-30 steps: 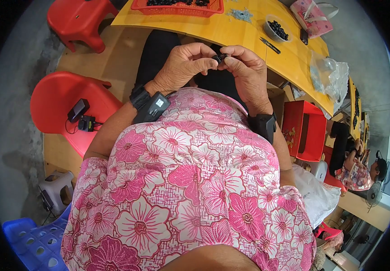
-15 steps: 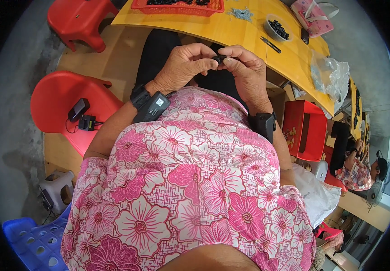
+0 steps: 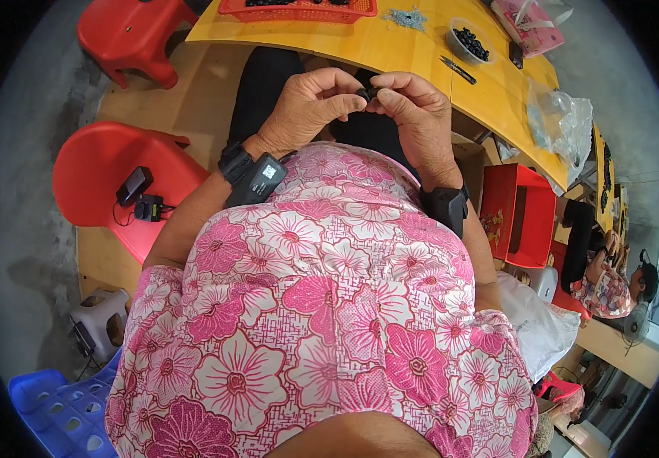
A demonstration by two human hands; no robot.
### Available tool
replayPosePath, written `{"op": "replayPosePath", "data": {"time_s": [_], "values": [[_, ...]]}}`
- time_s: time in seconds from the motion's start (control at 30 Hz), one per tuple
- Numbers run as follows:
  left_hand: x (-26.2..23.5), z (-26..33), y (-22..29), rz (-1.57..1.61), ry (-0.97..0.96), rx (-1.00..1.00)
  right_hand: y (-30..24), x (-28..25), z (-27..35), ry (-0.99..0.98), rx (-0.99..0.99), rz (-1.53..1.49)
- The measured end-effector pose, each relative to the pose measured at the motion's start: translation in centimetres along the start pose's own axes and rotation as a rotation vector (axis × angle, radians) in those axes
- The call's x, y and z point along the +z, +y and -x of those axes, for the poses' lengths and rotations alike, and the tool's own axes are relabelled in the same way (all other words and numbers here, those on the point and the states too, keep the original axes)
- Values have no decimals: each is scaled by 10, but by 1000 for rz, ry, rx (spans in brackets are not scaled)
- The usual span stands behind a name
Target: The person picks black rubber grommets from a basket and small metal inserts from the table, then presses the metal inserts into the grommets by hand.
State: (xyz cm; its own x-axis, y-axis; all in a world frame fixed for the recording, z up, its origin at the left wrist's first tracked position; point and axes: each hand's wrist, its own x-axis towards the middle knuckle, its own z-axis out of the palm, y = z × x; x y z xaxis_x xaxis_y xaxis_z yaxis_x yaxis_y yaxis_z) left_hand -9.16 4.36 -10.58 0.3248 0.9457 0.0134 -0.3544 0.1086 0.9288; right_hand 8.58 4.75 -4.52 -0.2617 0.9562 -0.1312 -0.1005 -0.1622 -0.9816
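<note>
- Pinch grip: left hand [image 3: 299, 107] and right hand [image 3: 422, 118] share a small black piece [image 3: 365, 95] between them, over the lap
- probably light, stiffish, easy to fumble; I'd hold opposite ends
- more black bits [image 3: 470, 43] in a clear bowl [image 3: 463, 57], yellow surface [image 3: 421, 53]

small black piece [image 3: 368, 94] partly hidden, red basket [image 3: 299, 14] cut off at top

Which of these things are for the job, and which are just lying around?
Probably for the job:
black piece, pinched by left hand and right hand
bowl of black bits
red basket

Probably just lying about:
pink bag
clear bag
upper red stool
</note>
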Motion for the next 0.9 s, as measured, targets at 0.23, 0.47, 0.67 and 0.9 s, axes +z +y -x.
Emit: {"op": "replayPosePath", "data": {"time_s": [0.23,0.47,0.67,0.9], "values": [[4,-1,1,-36,6,38,-3,-4,0,9,41,17],[4,-1,-2,-68,13,47,1,-10,1,-14,74,46],[4,0,-4,-69,13,46,5,-9,3,-19,144,-126],[5,0,-4,-83,26,83,17,-10,4,-39,198,-307]]}}
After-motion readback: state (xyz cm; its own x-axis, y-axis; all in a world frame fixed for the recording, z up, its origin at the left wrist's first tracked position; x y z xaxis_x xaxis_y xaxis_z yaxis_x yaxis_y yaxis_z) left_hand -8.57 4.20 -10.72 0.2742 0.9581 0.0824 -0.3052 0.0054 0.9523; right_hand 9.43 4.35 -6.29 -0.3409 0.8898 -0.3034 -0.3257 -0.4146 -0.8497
